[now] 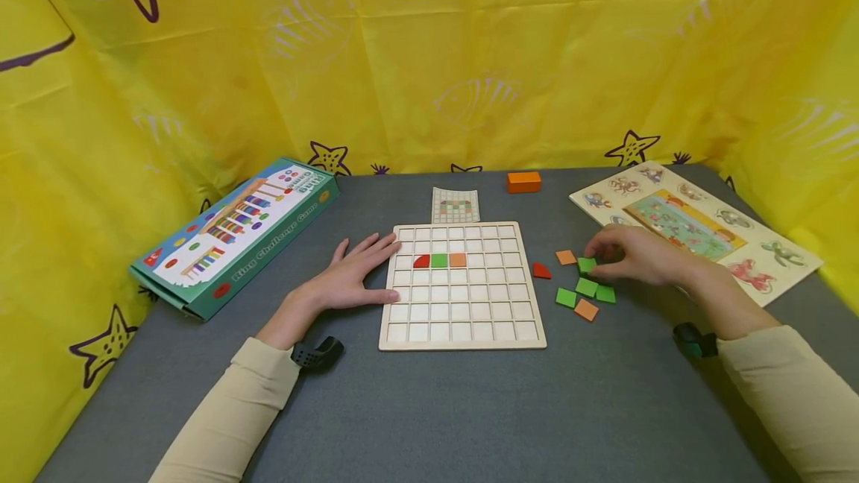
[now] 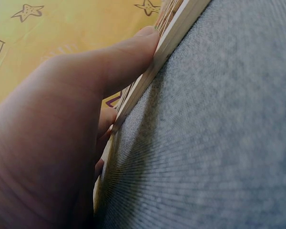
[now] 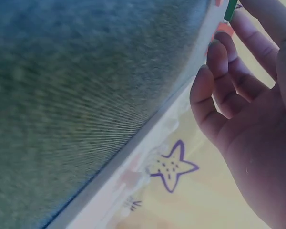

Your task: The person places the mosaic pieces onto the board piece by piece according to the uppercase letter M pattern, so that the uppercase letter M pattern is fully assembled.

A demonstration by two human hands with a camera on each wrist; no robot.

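Yellow cloth (image 1: 403, 51) hangs behind the grey table (image 1: 436, 408) I'm watching from afar. Leftmost I have a game box (image 1: 235, 237). Next, my left hand (image 1: 356, 273) lies with fingers spread, touching the left edge of the wooden board (image 1: 463, 344), gripping nothing. On the board, a red piece (image 1: 421, 261), a green square (image 1: 439, 260) and an orange square (image 1: 458, 260) sit side by side in one row; behind it lies a small pattern card (image 1: 455, 207). I judge this partly done: most cells are bare, and another red piece (image 1: 541, 270), two orange squares (image 1: 587, 310) and three green squares (image 1: 566, 297) lie loose to the right, past an orange block (image 1: 523, 182). Among them my right hand (image 1: 627, 256) pinches one more green tile (image 1: 587, 265), near a picture puzzle (image 1: 698, 226).
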